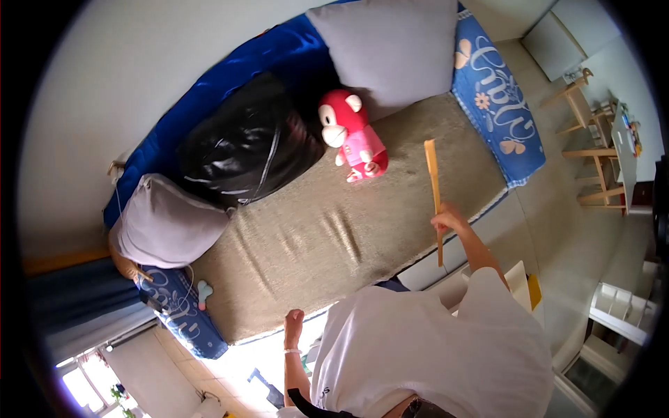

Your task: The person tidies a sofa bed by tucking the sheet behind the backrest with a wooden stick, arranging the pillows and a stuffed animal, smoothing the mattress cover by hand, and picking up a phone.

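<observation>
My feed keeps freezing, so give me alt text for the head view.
The wearer's right hand grips a wooden stick over a brown-seated sofa; the curled left hand is near the sofa's front edge. On the sofa sit a red toy monkey, a shiny black bundle and grey cushions.

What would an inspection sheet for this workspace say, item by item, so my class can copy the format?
Surface: sofa seat, brown cover, creased.
Job's things: wooden stick, raised at an angle.
Clutter: red monkey toy, black bundle, grey cushions.
Hands: right hand grips the stick; left hand is curled, nothing seen in it.
Cables: thin white cord by the armrest at picture left; its connection is unclear.
Surroundings: wooden chair, window.
</observation>
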The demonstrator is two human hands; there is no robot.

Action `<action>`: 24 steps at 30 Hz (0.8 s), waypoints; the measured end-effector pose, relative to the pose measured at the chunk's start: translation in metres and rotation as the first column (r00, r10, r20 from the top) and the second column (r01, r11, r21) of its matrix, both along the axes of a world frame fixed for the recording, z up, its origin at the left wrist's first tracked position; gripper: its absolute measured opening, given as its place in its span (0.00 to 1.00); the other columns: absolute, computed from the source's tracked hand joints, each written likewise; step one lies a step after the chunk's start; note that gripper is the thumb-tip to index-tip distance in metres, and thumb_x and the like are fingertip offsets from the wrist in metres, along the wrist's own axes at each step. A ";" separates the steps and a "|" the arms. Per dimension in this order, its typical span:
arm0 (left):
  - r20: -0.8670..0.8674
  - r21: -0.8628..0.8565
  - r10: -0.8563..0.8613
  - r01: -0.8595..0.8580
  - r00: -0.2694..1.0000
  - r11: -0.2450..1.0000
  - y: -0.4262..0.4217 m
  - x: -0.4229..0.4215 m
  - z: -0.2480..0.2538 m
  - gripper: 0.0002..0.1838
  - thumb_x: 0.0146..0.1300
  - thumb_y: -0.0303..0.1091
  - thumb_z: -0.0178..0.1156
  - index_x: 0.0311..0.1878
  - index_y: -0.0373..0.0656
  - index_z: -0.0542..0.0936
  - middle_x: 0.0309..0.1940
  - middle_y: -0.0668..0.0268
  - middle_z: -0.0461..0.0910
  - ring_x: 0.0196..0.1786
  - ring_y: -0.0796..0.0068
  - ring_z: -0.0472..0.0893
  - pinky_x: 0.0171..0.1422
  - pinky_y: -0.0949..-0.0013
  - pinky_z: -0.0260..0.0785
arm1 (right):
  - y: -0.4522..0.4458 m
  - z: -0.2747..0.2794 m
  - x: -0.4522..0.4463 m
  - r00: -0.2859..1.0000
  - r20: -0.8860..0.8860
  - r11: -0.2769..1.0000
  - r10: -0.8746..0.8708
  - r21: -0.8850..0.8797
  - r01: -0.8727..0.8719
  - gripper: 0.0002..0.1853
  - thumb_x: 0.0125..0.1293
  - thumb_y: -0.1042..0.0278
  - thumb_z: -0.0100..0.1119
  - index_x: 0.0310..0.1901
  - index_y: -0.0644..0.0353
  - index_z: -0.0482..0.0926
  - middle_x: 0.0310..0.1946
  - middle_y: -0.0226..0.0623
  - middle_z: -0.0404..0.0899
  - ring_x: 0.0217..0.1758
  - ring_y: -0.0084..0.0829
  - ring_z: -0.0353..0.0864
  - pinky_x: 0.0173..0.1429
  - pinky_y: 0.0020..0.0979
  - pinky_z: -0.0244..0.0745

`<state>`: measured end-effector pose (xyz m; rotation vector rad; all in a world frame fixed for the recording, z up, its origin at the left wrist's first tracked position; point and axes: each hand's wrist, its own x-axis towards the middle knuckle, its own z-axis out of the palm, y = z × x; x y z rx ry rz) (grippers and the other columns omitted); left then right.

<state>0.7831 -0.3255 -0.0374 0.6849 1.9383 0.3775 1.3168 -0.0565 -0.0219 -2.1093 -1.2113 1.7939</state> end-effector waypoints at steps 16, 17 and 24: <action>0.071 -0.186 0.010 0.003 0.997 0.982 -0.036 0.058 -0.018 0.14 0.55 0.41 0.56 0.38 0.40 0.78 0.25 0.68 0.75 0.26 0.77 0.73 0.24 0.74 0.67 | -0.036 -0.010 0.082 0.836 0.542 0.975 -0.087 0.220 -0.041 0.06 0.46 0.72 0.54 0.28 0.63 0.74 0.16 0.36 0.77 0.20 0.30 0.79 0.28 0.31 0.74; 0.082 -0.182 0.002 0.013 0.997 0.983 -0.034 0.058 -0.018 0.14 0.55 0.41 0.56 0.38 0.40 0.78 0.25 0.68 0.75 0.26 0.77 0.73 0.24 0.74 0.67 | -0.036 0.005 0.077 0.826 0.557 0.966 -0.087 0.250 -0.067 0.07 0.47 0.71 0.55 0.29 0.63 0.74 0.17 0.37 0.78 0.21 0.31 0.80 0.29 0.31 0.74; 0.242 -0.255 0.109 -0.045 0.964 0.966 -0.020 0.072 -0.028 0.15 0.57 0.39 0.52 0.46 0.43 0.73 0.39 0.65 0.74 0.38 0.70 0.76 0.36 0.64 0.71 | -0.022 0.046 0.079 0.836 0.547 0.989 -0.039 0.143 -0.047 0.10 0.47 0.67 0.56 0.31 0.62 0.76 0.20 0.39 0.78 0.28 0.33 0.80 0.32 0.33 0.72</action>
